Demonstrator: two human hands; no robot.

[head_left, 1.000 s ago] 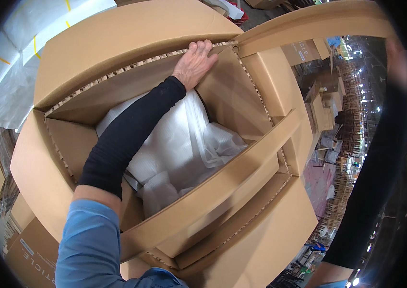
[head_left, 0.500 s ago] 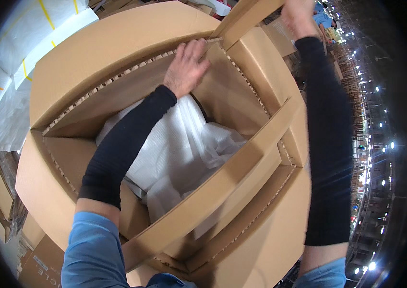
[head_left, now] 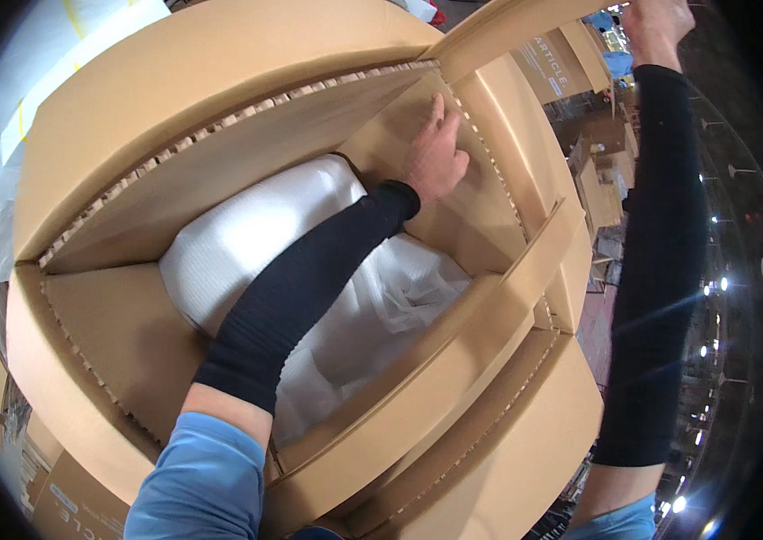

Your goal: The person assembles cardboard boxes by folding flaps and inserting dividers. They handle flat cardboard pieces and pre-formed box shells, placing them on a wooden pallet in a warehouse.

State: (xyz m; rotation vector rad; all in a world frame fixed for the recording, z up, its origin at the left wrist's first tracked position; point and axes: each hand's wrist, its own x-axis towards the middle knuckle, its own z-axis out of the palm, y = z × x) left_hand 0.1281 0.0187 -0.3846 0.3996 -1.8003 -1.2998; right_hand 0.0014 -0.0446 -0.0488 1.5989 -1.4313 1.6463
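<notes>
A large open cardboard box [head_left: 210, 54] fills the middle of the view, its walls lined with honeycomb board. Inside lies a bulky item wrapped in white foam sheet [head_left: 246, 234]. My left hand [head_left: 438, 155] reaches over it to the inner face of the far right wall; its index finger is stretched out, and it holds nothing. High at the right, my right hand [head_left: 658, 27] is closed at the outer end of a long folded cardboard strip [head_left: 525, 29], whose other end meets the box's far corner. The fingertips are partly cut off by the frame edge.
A second folded cardboard strip [head_left: 417, 378] spans the near side of the box opening. White foam sheeting [head_left: 4, 126] stands at the left. Printed cartons [head_left: 561, 63] stand beyond the box at right; another carton [head_left: 76, 499] is at lower left.
My left hand has moved right, from the far corner down onto the far right wall. My right hand has moved farther right with the strip's end, swinging the strip lower.
</notes>
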